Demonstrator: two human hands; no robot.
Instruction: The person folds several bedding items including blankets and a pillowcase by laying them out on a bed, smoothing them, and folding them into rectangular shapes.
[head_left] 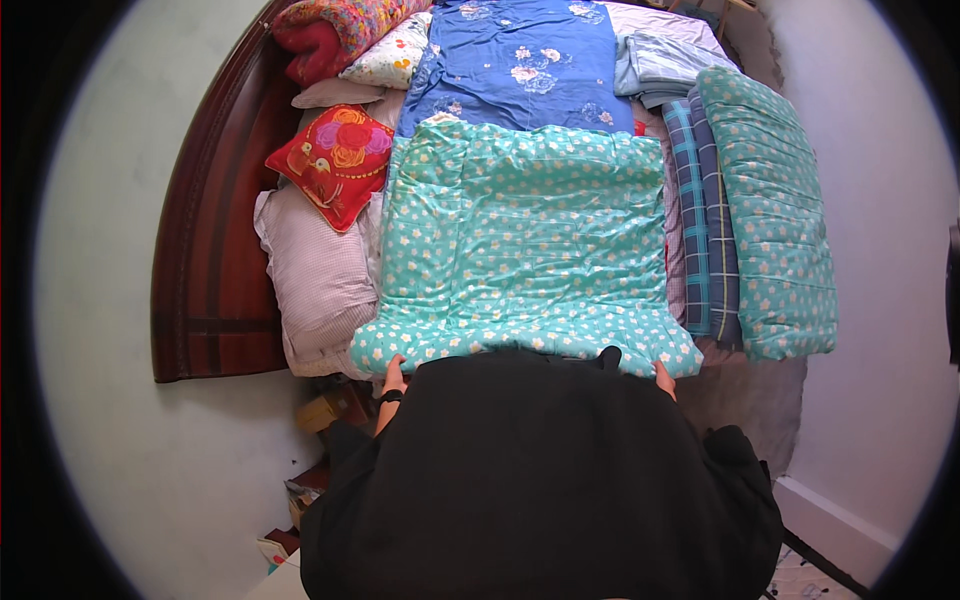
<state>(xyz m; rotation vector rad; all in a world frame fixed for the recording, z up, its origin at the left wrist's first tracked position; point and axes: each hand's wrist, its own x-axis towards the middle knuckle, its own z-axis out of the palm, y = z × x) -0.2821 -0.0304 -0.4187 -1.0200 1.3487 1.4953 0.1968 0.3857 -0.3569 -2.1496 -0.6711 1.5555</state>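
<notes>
A turquoise quilt [525,245] with small white flowers lies spread across the middle of the bed, its near edge rolled or folded up into a thick band. At the left end of that band, my left hand [393,376], with a dark band on the wrist, grips the edge; the fingers are mostly tucked out of sight. My right hand [664,379] holds the right end the same way, with mainly the thumb side showing. My black top hides the forearms and part of the quilt's near edge. Under the quilt's far end, a blue flowered cloth [520,65] stretches away.
On the left, against a dark wooden headboard [225,230], lie a red cushion [335,165], a pale checked pillow [325,275] and a rolled colourful blanket [345,35]. Along the right stand a folded turquoise quilt [770,215] and plaid bedding [690,220]. Boxes [320,412] sit below the bed.
</notes>
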